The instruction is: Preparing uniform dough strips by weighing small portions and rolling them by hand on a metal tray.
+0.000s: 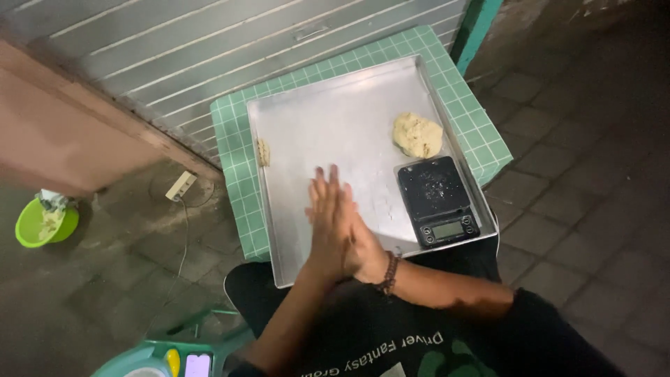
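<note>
Over the near edge of a large metal tray (335,126), the person's left hand (328,223) and right hand (359,248) are pressed flat together, palm against palm, fingers pointing away from the body. Whether anything lies between the palms cannot be told. A beaded bracelet (388,274) circles the right wrist.

From the head camera, the tray is a shallow, dull silver sheet with a raised rim, resting on a small bench (234,160) covered in green grid-patterned tiles. A pale yellow dough lump (417,135), rough and uneven on top, sits near the tray's far right corner, well apart from the hands. Just in front of it stands a black digital scale (437,200) with a flat square platform dusted with flour and a small grey display; it lies close to the right of the hands without touching them. A small strip of dough (263,151) lies at the tray's left rim. On the paved floor to the left sit a green plastic bowl (31,227) and a white power strip (181,186) with its cable.
</note>
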